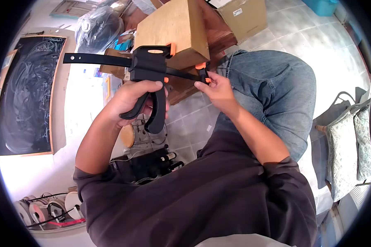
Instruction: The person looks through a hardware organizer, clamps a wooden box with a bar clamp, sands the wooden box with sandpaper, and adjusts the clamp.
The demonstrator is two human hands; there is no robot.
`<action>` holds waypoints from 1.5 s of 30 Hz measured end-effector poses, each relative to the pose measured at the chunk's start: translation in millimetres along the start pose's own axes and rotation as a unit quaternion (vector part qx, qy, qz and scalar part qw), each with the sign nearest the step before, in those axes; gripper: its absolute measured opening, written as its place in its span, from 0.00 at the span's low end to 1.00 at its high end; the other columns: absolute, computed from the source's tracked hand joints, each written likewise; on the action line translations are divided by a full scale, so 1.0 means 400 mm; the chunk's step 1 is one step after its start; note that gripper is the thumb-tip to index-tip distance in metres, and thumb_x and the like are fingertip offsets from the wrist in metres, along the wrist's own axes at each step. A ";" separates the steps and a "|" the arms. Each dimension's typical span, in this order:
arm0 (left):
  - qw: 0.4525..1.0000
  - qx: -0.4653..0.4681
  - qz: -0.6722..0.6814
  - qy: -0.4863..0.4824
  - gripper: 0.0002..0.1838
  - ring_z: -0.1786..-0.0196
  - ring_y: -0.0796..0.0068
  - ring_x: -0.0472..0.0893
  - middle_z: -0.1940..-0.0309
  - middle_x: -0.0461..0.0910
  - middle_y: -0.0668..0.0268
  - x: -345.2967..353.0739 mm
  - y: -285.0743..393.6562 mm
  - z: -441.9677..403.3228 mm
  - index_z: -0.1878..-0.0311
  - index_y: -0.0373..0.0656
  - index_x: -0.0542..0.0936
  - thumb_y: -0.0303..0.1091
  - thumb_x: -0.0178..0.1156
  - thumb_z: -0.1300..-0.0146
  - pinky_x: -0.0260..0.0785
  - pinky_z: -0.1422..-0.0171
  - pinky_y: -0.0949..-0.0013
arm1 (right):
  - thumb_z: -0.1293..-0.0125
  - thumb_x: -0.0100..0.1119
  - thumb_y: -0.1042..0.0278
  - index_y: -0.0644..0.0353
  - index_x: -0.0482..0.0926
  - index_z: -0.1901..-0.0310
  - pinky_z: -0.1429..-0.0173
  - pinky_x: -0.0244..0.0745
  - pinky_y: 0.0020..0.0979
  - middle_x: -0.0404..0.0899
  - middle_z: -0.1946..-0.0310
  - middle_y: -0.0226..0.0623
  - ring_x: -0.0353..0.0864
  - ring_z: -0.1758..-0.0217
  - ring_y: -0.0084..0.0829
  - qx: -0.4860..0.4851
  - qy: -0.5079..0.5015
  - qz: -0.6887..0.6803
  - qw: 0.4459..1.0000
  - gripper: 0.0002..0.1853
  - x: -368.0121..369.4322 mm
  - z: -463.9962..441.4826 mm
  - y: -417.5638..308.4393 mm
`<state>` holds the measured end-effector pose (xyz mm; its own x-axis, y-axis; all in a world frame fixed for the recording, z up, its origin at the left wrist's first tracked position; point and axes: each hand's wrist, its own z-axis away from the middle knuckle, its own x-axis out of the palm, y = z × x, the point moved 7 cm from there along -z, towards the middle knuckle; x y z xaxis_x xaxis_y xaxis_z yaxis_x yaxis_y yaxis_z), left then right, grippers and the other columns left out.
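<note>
A black quick-grip bar clamp [148, 66] with orange pads lies sideways in front of me, its bar sticking out to the left. My left hand [138, 96] is closed round its handle and trigger, the thumb lying along the body. At the bar's other end, my right hand [219, 89] pinches the small jaw [203, 75] between thumb and fingers. Just beyond the clamp is a light wooden box-like piece [173, 31]. The clamp's orange pads are close to its near edge; I cannot tell whether they touch it.
Reddish-brown wood [220, 26] and a cardboard box [243, 18] stand behind. My jeans-covered leg [272, 90] is to the right, near a cushioned chair [342, 152]. A chalkboard [27, 94] hangs at left. Dark bottles [163, 160] and spools [53, 210] sit lower left.
</note>
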<state>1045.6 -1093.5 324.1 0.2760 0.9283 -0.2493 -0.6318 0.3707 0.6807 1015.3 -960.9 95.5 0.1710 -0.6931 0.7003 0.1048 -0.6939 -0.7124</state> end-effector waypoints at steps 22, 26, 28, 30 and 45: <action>0.938 0.107 0.221 -0.245 0.38 0.67 0.45 0.90 0.60 0.85 0.37 0.161 -0.042 -0.009 0.35 0.27 0.71 0.60 0.58 0.23 0.88 0.63 0.54 | 0.25 0.73 0.69 0.67 0.85 0.41 0.58 0.73 0.21 0.81 0.62 0.20 0.75 0.63 0.13 0.000 0.027 0.056 0.998 0.16 -0.062 0.003 -0.039; 0.921 0.152 0.261 -0.246 0.28 0.72 0.51 0.89 0.63 0.85 0.41 0.166 -0.030 -0.024 0.41 0.30 0.73 0.53 0.51 0.19 0.86 0.72 0.59 | 0.25 0.73 0.69 0.67 0.85 0.40 0.59 0.72 0.21 0.82 0.62 0.20 0.74 0.63 0.12 -0.009 0.024 0.061 0.998 0.17 -0.059 0.003 -0.049; 0.920 0.166 0.248 -0.253 0.28 0.72 0.51 0.89 0.63 0.85 0.40 0.145 -0.036 -0.032 0.41 0.30 0.73 0.53 0.52 0.19 0.85 0.73 0.60 | 0.24 0.72 0.70 0.68 0.84 0.36 0.59 0.73 0.20 0.81 0.63 0.21 0.74 0.65 0.13 -0.032 0.023 0.045 0.998 0.19 -0.043 0.007 -0.064; 0.925 0.184 0.231 -0.240 0.28 0.76 0.54 0.87 0.66 0.85 0.41 0.140 -0.035 -0.031 0.41 0.29 0.73 0.51 0.56 0.21 0.82 0.77 0.63 | 0.24 0.72 0.70 0.68 0.84 0.35 0.59 0.73 0.21 0.82 0.63 0.22 0.75 0.64 0.13 -0.032 0.023 0.057 0.998 0.20 -0.042 0.011 -0.062; 0.928 0.206 0.229 -0.209 0.30 0.84 0.59 0.83 0.73 0.81 0.47 0.193 -0.039 -0.006 0.40 0.26 0.71 0.50 0.57 0.23 0.72 0.87 0.70 | 0.25 0.72 0.71 0.68 0.83 0.40 0.57 0.71 0.20 0.82 0.58 0.21 0.73 0.60 0.11 -0.026 0.018 0.022 0.999 0.17 -0.017 0.025 -0.063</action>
<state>1074.9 -1027.6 292.8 0.3580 0.8613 0.3605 -0.4455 -0.1817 0.8767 1021.1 -936.7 108.2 0.1386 -0.7291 0.6703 0.0476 -0.6711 -0.7398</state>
